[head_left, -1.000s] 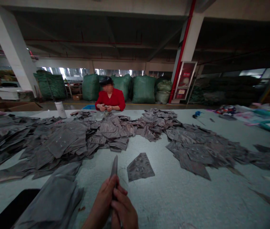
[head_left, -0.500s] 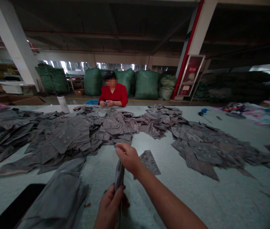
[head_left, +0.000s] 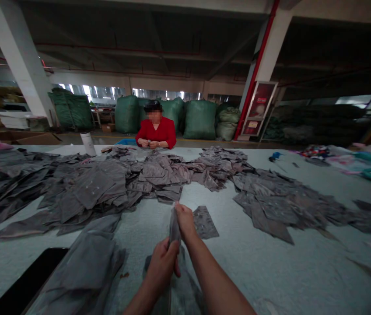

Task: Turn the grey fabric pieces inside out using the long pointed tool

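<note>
Both my hands hold one grey fabric piece [head_left: 174, 227] upright and edge-on above the table [head_left: 271, 271]. My left hand [head_left: 163, 262] is closed on its lower part. My right hand [head_left: 184, 218] pinches its top edge, the forearm stretching out from the bottom of the view. A single flat grey piece [head_left: 205, 222] lies on the table just right of my right hand. A stack of grey fabric [head_left: 83, 267] sits at my near left.
Piles of grey fabric pieces [head_left: 106, 188] cover the table's left, middle and right [head_left: 277, 201]. A person in red [head_left: 155, 131] sits across the table handling pieces. A white cup [head_left: 88, 143] stands at the far edge. A black object [head_left: 24, 284] lies at near left. Green sacks [head_left: 200, 120] stand behind.
My right hand slid up from my left hand along the fabric piece to its top edge, then drew back slightly. The piece now stands more upright between both hands.
</note>
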Demonstrator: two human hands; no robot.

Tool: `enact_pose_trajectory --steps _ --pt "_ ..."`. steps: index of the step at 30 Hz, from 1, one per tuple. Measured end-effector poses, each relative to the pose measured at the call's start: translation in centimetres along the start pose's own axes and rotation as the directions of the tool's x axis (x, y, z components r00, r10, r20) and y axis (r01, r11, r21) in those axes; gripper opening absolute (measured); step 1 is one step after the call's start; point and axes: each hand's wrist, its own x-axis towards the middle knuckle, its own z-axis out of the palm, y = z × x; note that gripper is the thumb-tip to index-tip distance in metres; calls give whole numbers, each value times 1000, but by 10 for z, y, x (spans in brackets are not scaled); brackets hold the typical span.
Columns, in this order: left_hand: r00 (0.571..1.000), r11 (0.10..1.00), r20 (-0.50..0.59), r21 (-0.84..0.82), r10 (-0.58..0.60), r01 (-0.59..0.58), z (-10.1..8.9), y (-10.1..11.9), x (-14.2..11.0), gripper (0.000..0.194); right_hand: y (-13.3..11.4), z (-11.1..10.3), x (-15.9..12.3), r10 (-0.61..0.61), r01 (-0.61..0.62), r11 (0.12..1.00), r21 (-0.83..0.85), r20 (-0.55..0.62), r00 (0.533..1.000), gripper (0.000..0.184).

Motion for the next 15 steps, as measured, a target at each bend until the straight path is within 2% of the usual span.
enact_pose_trajectory --steps 3,6,10,13,15 --pt "1000 999 10 39 18 -18 -1 -13 -16 32 0 9 -9 23 -25 999 30 67 997 47" --pt "998 999 -49 32 28 -26 -4 -15 -20 28 -7 -5 -4 -23 23 1000 -3 128 992 41" --pt "985 990 -170 -129 38 -61 -9 -2 -12 54 -28 -24 14 -129 140 989 -46 189 973 28" --pt "994 992 -104 -114 38 -50 -10 11 -1 46 -44 -19 24 -188 199 980 -12 276 942 24" --pt "996 996 -70 -56 62 -66 -9 18 11 37 -48 -17 30 -202 206 978 16 276 939 25"
